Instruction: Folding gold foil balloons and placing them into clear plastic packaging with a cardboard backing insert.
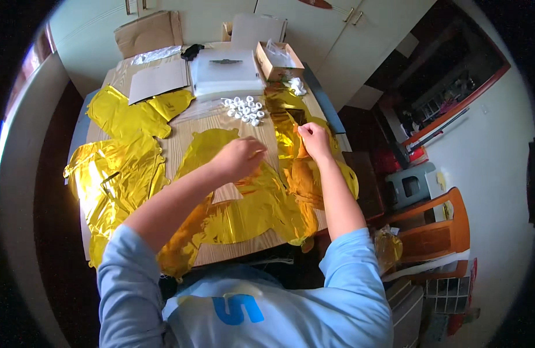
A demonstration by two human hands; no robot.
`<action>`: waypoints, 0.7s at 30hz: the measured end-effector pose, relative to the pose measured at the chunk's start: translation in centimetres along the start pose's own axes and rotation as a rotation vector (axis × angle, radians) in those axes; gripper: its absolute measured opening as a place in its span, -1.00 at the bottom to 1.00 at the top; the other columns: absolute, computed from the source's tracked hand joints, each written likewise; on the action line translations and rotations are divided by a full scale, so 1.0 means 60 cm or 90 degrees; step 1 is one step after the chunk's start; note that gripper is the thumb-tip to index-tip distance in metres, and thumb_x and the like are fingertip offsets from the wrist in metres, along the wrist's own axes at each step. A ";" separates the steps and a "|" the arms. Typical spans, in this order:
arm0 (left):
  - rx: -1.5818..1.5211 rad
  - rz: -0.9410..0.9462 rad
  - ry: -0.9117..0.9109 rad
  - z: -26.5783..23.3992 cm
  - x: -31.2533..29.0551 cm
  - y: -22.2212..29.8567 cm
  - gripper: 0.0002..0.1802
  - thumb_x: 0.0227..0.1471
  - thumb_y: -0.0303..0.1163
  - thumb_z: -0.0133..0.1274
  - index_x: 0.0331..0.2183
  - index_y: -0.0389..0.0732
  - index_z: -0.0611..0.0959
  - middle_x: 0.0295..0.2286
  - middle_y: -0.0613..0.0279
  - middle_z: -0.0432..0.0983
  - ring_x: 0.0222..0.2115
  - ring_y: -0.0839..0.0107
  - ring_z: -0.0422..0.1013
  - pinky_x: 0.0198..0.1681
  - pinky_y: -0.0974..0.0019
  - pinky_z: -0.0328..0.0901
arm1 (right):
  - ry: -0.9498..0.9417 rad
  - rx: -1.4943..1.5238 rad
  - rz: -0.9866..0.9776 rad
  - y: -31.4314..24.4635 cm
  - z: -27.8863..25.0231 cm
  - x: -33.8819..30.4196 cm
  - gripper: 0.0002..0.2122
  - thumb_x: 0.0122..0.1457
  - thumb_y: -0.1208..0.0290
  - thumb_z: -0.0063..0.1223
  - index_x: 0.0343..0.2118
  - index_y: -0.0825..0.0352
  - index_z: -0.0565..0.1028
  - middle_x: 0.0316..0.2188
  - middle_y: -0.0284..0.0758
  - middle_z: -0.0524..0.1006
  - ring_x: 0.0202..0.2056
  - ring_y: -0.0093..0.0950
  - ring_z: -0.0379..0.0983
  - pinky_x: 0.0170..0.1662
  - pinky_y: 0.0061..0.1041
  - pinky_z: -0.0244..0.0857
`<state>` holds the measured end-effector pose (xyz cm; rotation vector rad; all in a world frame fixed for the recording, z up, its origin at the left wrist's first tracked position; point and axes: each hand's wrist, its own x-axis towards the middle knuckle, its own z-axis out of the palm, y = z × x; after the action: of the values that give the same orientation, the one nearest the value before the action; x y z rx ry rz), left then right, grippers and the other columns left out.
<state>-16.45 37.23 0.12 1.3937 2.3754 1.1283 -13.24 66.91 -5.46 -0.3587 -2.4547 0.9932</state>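
Note:
Flat, uninflated gold foil balloons cover much of the wooden table. My right hand (314,142) pinches the edge of one gold foil balloon (305,180) at the right side, its orange-tinted part hanging below my fingers. My left hand (241,158) is closed over the middle of the table, above another gold foil balloon (238,220); anything between its fingers is too small or hidden to make out. Beyond my hands lies a heap of small white rings (243,109). More gold foil (117,174) lies crumpled along the left, with a further sheet (134,113) behind it.
A stack of clear plastic sleeves (227,72) stands at the back, with a grey card (157,80) to its left. An open cardboard box (279,62) holding clear plastic is at the back right. A wooden chair (438,232) and grey stool (411,188) stand right of the table.

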 end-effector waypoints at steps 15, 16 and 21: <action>0.447 -0.056 -0.193 0.119 0.211 -0.059 0.03 0.11 0.47 -0.33 0.36 -0.04 0.06 0.37 0.02 -0.16 0.40 0.09 -0.30 0.41 -0.04 -0.43 | 0.404 0.508 -0.045 -0.081 -0.267 -0.072 -0.82 0.25 0.28 0.11 -0.25 0.30 0.50 -0.31 -0.37 0.54 -0.27 -0.54 0.45 -0.15 -0.47 0.33; 0.464 -0.053 -0.192 0.116 0.209 -0.060 0.03 0.12 0.47 -0.35 0.36 -0.04 0.06 0.37 0.02 -0.16 0.40 0.09 -0.31 0.42 -0.04 -0.44 | 0.432 0.524 -0.068 -0.095 -0.301 -0.076 -0.82 0.25 0.29 0.11 -0.26 0.30 0.50 -0.32 -0.37 0.54 -0.28 -0.54 0.45 -0.16 -0.48 0.33; 0.488 0.001 -0.098 0.124 0.195 -0.072 -0.03 0.16 0.44 -0.38 0.34 -0.05 0.14 0.34 -0.01 -0.09 0.38 0.08 -0.20 0.41 -0.11 -0.44 | 0.449 0.520 -0.182 -0.170 -0.439 -0.083 -0.84 0.25 0.31 0.09 -0.29 0.31 0.50 -0.36 -0.37 0.55 -0.32 -0.55 0.46 -0.21 -0.50 0.34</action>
<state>-22.20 49.33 -5.41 1.5816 2.8031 0.0550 3.78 73.11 16.75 -0.0475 -1.2948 1.3423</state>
